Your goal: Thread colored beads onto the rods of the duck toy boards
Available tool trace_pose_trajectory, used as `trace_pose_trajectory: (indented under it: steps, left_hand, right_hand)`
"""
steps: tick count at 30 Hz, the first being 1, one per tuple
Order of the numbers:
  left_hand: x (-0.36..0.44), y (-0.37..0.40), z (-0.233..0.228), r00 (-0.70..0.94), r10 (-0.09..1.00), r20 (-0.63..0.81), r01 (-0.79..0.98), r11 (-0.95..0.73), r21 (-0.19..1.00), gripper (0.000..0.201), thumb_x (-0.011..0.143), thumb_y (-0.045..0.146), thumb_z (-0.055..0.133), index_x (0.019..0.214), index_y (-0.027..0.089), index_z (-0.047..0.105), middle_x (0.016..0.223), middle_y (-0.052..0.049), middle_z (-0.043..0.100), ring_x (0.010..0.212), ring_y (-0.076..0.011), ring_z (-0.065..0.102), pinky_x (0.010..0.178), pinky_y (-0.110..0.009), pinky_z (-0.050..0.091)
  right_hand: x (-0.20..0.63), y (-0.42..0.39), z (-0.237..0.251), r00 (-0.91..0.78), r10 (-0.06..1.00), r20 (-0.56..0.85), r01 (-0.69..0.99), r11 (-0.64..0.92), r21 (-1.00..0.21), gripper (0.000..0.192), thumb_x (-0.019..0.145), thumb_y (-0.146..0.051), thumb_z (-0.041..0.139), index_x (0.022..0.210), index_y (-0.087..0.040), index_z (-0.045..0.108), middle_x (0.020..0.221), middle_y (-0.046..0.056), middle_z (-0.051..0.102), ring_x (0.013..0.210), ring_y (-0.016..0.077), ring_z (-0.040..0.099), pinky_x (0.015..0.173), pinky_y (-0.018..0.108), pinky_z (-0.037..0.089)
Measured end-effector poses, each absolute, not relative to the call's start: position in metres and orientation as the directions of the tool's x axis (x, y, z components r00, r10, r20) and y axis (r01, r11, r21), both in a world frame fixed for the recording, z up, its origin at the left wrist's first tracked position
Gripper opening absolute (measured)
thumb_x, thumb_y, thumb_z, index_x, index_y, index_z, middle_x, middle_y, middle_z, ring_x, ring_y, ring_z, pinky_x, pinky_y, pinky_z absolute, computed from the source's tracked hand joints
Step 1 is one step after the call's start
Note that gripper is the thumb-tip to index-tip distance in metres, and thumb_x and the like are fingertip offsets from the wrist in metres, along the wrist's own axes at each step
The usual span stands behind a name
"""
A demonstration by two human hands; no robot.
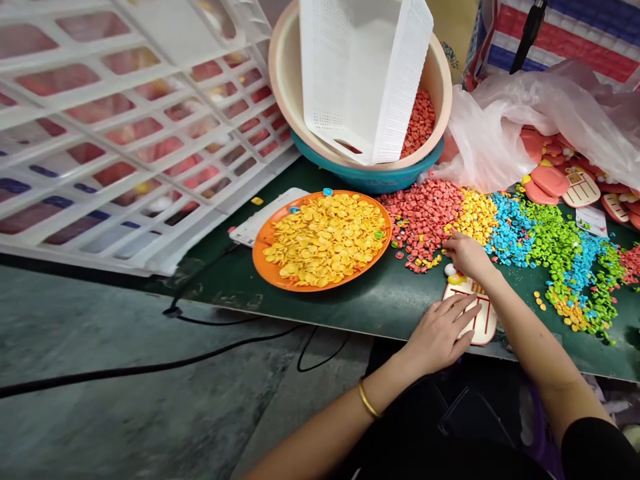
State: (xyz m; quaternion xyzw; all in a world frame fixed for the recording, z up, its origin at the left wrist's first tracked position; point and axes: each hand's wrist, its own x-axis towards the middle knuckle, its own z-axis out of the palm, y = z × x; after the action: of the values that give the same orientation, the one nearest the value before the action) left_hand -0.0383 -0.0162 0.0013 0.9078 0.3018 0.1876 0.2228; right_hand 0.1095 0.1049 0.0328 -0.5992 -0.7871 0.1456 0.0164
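A cream plastic board point(486, 328) with red line grooves lies at the table's front edge. My left hand point(436, 337) rests on its left side, fingers stretched out and lying flat. Beyond the board, my right hand point(469, 257) has its fingertips pinched together at the edge of a pile of small red pieces point(430, 207). Whatever is between those fingertips is too small to make out. A white ball point(450, 269) and a yellow part point(456, 280) sit at the board's far end. Small yellow pieces point(479, 215) lie just behind my right hand.
An orange plate point(257, 259) of yellow discs stands left. Blue pieces point(510, 230) and green pieces point(545, 233) are heaped right. Behind are a basin point(285, 80) holding a white basket point(345, 73), and a plastic bag point(485, 140). A white crate point(150, 257) leans far left.
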Motion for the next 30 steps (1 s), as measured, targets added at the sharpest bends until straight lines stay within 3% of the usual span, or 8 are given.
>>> trace_pose_trajectory:
  steps: [5, 9, 16, 21, 30]
  left_hand:
    - [-0.055, -0.005, 0.003, 0.842, 0.503, 0.194, 0.353, -0.787, 0.506, 0.049, 0.101, 0.043, 0.046, 0.145, 0.023, 0.048, 0.153, -0.011, 0.047, 0.142, -0.0275, 0.042, 0.113, -0.046, 0.039]
    - [-0.068, 0.007, 0.006, 0.893, 0.394, 0.215, 0.233, -0.817, 0.528, 0.049, 0.102, 0.038, 0.044, 0.147, 0.018, 0.046, 0.152, -0.013, 0.047, 0.143, -0.026, 0.042, 0.119, -0.047, 0.034]
    - [-0.054, 0.017, 0.001, 0.838, 0.491, 0.237, 0.29, -0.77, 0.569, 0.047, 0.102, 0.029, 0.041, 0.147, 0.017, 0.045, 0.152, -0.012, 0.048, 0.146, -0.0252, 0.039, 0.121, -0.051, 0.034]
    - [-0.047, 0.007, -0.011, 0.817, 0.525, 0.236, 0.332, -0.765, 0.552, 0.051, 0.103, 0.033, 0.04, 0.151, 0.016, 0.038, 0.155, -0.013, 0.043, 0.147, -0.0251, 0.037, 0.121, -0.049, 0.033]
    - [-0.043, -0.001, -0.02, 0.733, 0.617, 0.286, 0.388, -0.725, 0.569, 0.071, 0.102, 0.038, 0.043, 0.159, 0.016, 0.008, 0.163, -0.02, 0.026, 0.149, -0.0296, 0.031, 0.117, -0.05, 0.037]
  right_hand:
    - [0.13, 0.093, 0.042, -0.181, 0.983, -0.017, 0.934, 0.166, -0.317, 0.027, 0.092, -0.019, 0.06, 0.118, -0.015, 0.065, 0.107, 0.013, 0.067, 0.096, 0.0227, 0.063, 0.081, 0.03, 0.045]
    - [0.172, 0.032, 0.051, -0.019, 0.986, 0.165, 0.863, 0.1, -0.496, 0.019, 0.095, -0.029, 0.056, 0.104, -0.019, 0.068, 0.096, 0.009, 0.069, 0.085, 0.0212, 0.062, 0.079, 0.032, 0.048]
    - [0.184, -0.033, 0.017, 0.183, 0.953, 0.241, 0.75, 0.024, -0.661, 0.024, 0.096, -0.032, 0.052, 0.098, -0.024, 0.075, 0.095, 0.008, 0.069, 0.089, 0.0214, 0.065, 0.08, 0.036, 0.054]
    - [0.176, -0.025, 0.002, 0.149, 0.961, 0.233, 0.772, 0.034, -0.635, 0.023, 0.095, -0.029, 0.054, 0.095, -0.023, 0.077, 0.09, 0.008, 0.063, 0.089, 0.0217, 0.062, 0.081, 0.035, 0.054]
    - [0.152, -0.014, 0.007, -0.161, 0.969, 0.189, 0.749, 0.244, -0.616, 0.037, 0.096, -0.014, 0.043, 0.107, -0.028, 0.076, 0.107, 0.007, 0.068, 0.102, 0.0195, 0.062, 0.091, 0.031, 0.052]
